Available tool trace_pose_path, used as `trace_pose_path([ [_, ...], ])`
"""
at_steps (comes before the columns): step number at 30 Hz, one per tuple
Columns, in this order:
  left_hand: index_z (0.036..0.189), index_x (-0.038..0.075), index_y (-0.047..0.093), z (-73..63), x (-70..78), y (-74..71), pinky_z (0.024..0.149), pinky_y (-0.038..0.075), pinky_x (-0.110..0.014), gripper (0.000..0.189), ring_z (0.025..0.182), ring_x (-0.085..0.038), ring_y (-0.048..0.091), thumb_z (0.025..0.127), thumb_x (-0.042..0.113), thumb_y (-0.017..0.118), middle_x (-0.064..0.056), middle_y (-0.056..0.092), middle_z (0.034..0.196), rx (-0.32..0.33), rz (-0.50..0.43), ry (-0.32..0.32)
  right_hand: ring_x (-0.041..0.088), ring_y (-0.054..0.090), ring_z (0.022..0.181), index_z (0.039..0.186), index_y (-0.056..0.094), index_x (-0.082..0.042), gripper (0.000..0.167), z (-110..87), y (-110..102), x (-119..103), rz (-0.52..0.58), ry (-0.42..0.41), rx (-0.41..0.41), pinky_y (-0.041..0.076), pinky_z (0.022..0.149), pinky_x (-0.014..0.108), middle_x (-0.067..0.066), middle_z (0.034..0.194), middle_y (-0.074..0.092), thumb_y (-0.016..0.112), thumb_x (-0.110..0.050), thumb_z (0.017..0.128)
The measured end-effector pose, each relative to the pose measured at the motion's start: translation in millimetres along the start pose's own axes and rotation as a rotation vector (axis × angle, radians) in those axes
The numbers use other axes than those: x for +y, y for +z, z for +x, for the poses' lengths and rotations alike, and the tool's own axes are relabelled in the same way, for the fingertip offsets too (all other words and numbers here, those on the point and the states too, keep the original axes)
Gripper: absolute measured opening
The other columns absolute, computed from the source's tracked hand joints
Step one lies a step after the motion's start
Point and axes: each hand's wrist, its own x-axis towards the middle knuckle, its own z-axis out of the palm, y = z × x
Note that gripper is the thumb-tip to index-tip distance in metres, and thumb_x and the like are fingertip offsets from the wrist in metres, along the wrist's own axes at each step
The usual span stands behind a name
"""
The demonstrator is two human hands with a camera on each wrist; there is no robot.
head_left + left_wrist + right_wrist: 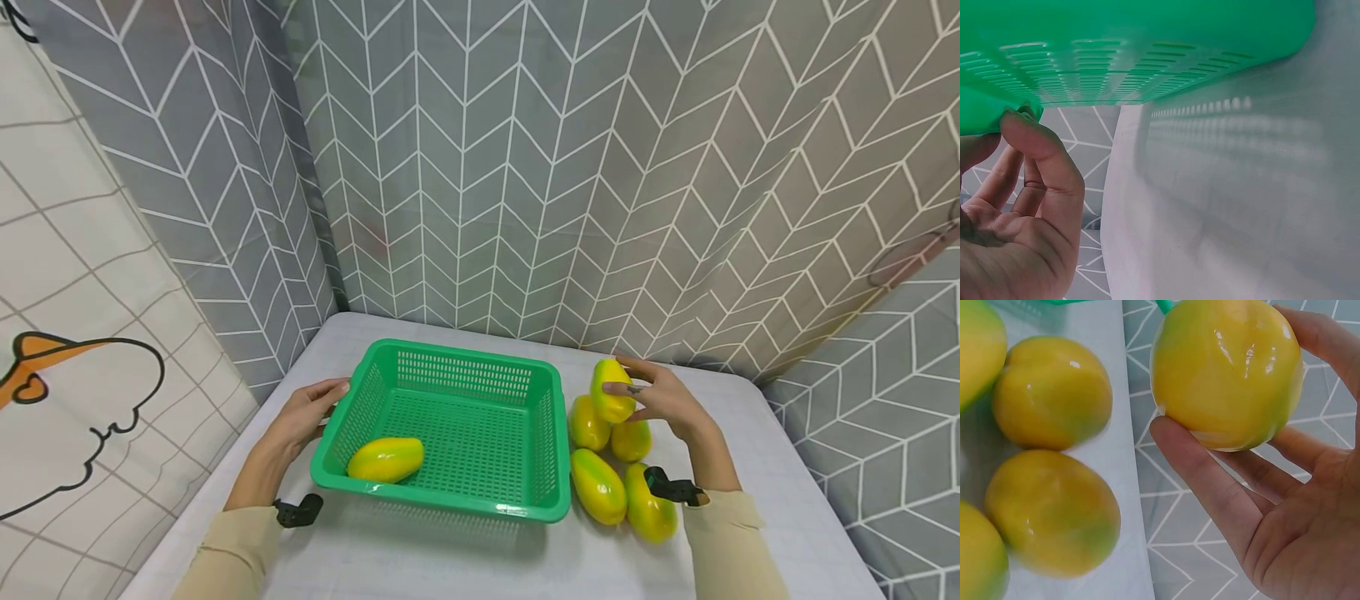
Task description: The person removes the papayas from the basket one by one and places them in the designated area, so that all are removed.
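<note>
A green plastic basket (480, 506) with slotted walls stands on the table, one yellow-green papaya (386, 460) lying in its front left corner. At its left side, my left hand (303, 414) pinches the rim between thumb and fingers. My right hand (663, 400) holds another glossy papaya (1225, 375), raised above the group right of the basket. Its fingers and thumb spread around the fruit. Below it, several papayas lie close together, among them a front left papaya (598, 487) and a front right papaya (649, 505).
A white cloth covers the table (420, 567). Grey curtains (480, 167) with white zigzag lines hang behind and at the right. To the left hangs a white grid-patterned cloth (75, 250) with a cartoon drawing.
</note>
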Motion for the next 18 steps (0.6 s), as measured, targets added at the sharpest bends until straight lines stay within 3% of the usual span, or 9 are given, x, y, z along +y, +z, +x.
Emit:
trace_pose_path([
  [18,0.155,0.003,0.051,-1.5,1.4,0.5,0.079,0.064,-0.024,0.066,0.088,-0.004,0.069,0.108,0.047,0.060,0.014,0.070,0.102,0.001,0.000,-0.004,0.057,0.045,0.144,0.167,0.025,-0.003,0.087,-20.8,-23.2,28.4,-0.048,0.068,0.043,0.066,0.091,0.045,0.036,0.169,0.022,0.069,-0.041,0.103],
])
